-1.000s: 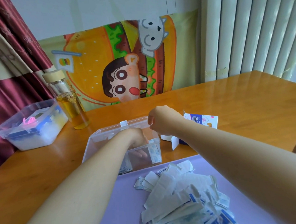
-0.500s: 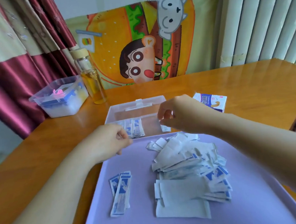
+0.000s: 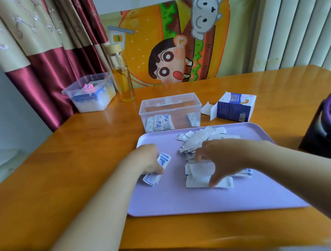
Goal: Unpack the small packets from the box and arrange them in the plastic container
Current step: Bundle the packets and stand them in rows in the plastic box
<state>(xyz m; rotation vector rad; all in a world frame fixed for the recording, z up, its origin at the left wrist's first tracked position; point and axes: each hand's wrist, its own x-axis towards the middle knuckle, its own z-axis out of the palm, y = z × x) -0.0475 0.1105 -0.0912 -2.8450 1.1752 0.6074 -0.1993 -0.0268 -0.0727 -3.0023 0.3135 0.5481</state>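
**A:** Where are the packets right now?

**B:** Most are out of the box, in a loose pile [image 3: 200, 139] on the lilac tray [image 3: 183, 197]. My right grip [image 3: 225, 156] is curled over the near part of the pile. The thumb is at the near edge and the fingertips are on the far side, clamped on a flat bundle, I'd say to square it up. My left grip [image 3: 145, 159] is closed on a small bunch [image 3: 163, 160] at the tray's left side, blue print up.

**A:** Why keep them on the tray?

**B:** I think the rim stops them sliding off while I sort them.

**A:** And the plastic container?

**B:** The plastic container [image 3: 141, 112] stands open just past the tray's far edge, within easy reach. A row of packets [image 3: 159, 123] stands upright toward its left end, and a lone packet [image 3: 192, 120] leans at the right. The middle looks free for these bundles.

**A:** And the box?

**B:** The box [image 3: 234, 109] lies on its side to the right of the container, not touching it, with its flap open. I can't see inside it.

**A:** Is anything else on the bench [image 3: 86, 168]?

**B:** A bottle [image 3: 122, 79] and a second tub [image 3: 90, 94] sit at the far left, well apart from where I'm working.
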